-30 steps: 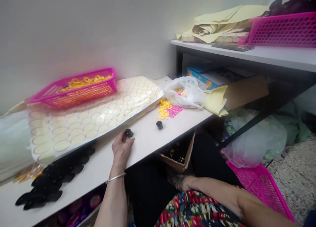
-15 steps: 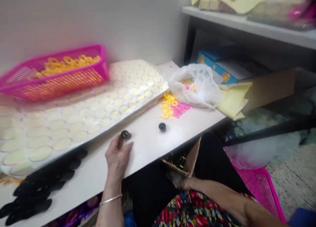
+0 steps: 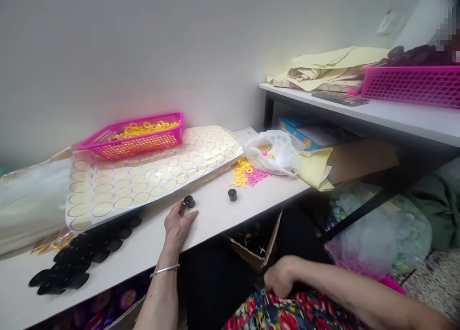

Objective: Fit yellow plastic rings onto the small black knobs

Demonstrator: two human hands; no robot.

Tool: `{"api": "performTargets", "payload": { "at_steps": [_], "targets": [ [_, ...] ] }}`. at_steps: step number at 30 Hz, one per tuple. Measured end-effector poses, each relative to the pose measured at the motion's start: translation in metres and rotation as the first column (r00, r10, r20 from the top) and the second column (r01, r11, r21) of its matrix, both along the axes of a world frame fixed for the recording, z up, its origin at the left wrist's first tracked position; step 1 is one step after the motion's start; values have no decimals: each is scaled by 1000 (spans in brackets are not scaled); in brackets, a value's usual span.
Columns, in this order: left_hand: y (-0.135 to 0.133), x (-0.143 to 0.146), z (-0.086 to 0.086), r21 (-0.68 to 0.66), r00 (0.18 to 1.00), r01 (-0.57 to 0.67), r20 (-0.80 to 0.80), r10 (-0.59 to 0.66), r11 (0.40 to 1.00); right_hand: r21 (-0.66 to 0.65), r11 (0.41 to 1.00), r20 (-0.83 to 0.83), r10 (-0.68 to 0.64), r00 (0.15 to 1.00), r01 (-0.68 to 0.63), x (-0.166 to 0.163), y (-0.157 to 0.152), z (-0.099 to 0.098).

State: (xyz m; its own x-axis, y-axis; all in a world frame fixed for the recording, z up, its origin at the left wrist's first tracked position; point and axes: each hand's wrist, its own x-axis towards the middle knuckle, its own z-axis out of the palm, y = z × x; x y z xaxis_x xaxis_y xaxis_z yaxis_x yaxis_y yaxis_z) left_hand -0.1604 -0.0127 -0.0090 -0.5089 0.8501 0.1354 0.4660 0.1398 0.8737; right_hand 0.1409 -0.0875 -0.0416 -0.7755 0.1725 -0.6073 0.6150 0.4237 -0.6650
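Observation:
My left hand (image 3: 178, 224) is at the front part of the table, its fingers against the left side of a small black cap-like cup (image 3: 189, 202). The thumb lies lower, a little off the cup. A second black cup (image 3: 232, 195) stands upright on the table to the right, apart from both hands. My right hand (image 3: 282, 276) is closed over my lap, at the flowered cloth, and its fingertips are hidden. Just beyond it, below the table edge, sits a cardboard box (image 3: 247, 253) with black and yellow pieces inside.
Many black cups (image 3: 82, 256) lie piled at left. Behind them are sheets of cream round stickers (image 3: 136, 181) and a pink basket (image 3: 143, 145) of yellow rings. Yellow pieces (image 3: 241, 172) and pink beads (image 3: 256, 176) lie by a white plastic bag (image 3: 287, 148). A shelf (image 3: 395, 112) stands right.
My right hand has come out of the cardboard box toward my lap. The cup at my left hand was tilted and now stands more upright. The view has tilted up.

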Motion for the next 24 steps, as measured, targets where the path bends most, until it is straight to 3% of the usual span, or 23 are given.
{"api": "performTargets", "payload": {
  "at_steps": [1,3,5,6,7,8,9,10,12,14,21,24],
  "targets": [
    [-3,2,0,1,999,-42,-19,42,999,-65,998,-5,11,1000,-11,12,8,12],
    [-11,9,1,56,985,-154,-68,157,986,-263,929,-123,-298,947,259,39,36,43],
    [-17,26,3,169,957,-240,-123,262,956,-172,786,-351,-612,709,594,64,79,74],
    [-18,38,4,223,948,-241,-154,278,945,-41,665,-465,-674,575,746,75,104,88],
    [-16,51,5,257,952,-206,-169,254,944,112,502,-560,-681,472,858,83,131,99],
    [-13,65,5,266,965,-144,-174,194,953,282,322,-612,-666,428,904,88,158,108],
    [-7,79,5,250,981,-58,-166,102,967,449,180,-599,-666,444,875,91,184,113],
    [1,93,5,208,988,21,-154,12,978,505,121,-588,-677,443,855,91,209,116],
    [19,114,2,106,982,144,-140,-129,984,575,87,-554,-690,465,814,85,253,114],
    [36,126,-1,22,973,188,-136,-184,982,621,110,-505,-701,503,776,76,286,108],
    [64,126,-9,-35,978,202,-51,-203,979,664,355,-349,-632,692,658,60,353,97],
    [65,128,-10,-53,987,160,11,-160,986,644,393,-341,-621,706,656,62,375,96]
  ]
}}
